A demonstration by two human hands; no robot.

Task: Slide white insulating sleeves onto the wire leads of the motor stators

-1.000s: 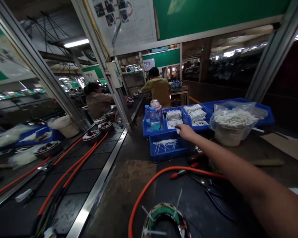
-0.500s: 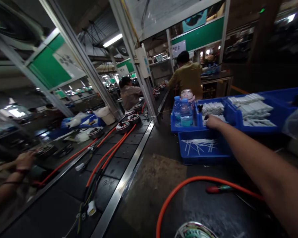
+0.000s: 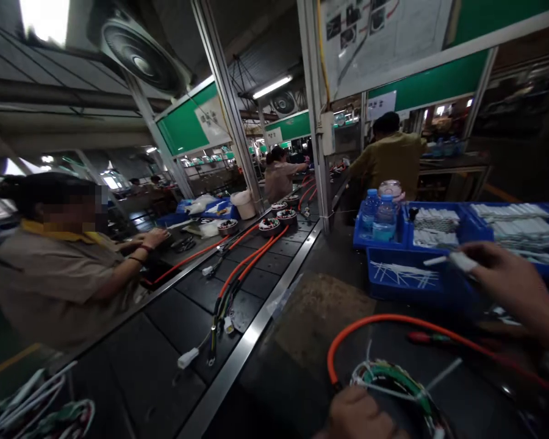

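My right hand (image 3: 503, 280) pinches a small white sleeve (image 3: 462, 262) in front of the blue bins. At the bottom, my left hand (image 3: 359, 417) is closed at the end of an orange cable (image 3: 370, 323), beside a round wound coil (image 3: 409, 381) with green and white wires. Exactly what its fingers grip is hidden. White sleeves (image 3: 434, 219) lie stacked in a blue bin, and thin white strips (image 3: 402, 274) lie in the lower blue tray (image 3: 402, 292). A red-handled tool (image 3: 423, 337) rests behind the coil.
To the left runs a dark conveyor (image 3: 165, 341) with a metal edge, carrying round parts (image 3: 269, 227), orange cables and white connectors (image 3: 188, 358). A co-worker (image 3: 68, 262) works across it; others are farther off. Bottles (image 3: 384, 218) stand in a bin, and a metal post (image 3: 318, 122) rises beside the conveyor.
My right hand has come back from the bin with a white sleeve. My left hand has come into view at the coil. The view has shifted, showing more of the co-worker and coil.
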